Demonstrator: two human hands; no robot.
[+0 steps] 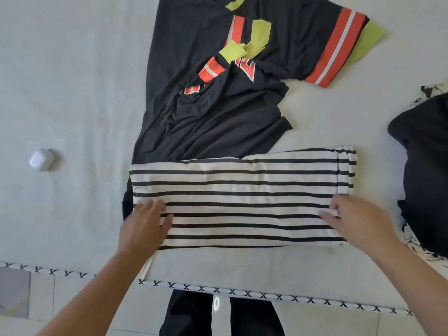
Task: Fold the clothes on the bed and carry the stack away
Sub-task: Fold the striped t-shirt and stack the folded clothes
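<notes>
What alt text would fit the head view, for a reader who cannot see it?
Both hands, left hand and right hand, press flat on a folded white garment with black stripes on a white bed. A crumpled black jersey with orange bands lies beyond it.

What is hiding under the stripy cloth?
The stripy cloth lies on the black jersey's lower part, which peeks out by the left hand. The rest under it is covered.

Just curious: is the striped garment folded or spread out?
Folded: the striped garment lies as a neat band, layered edges at one end.
</notes>
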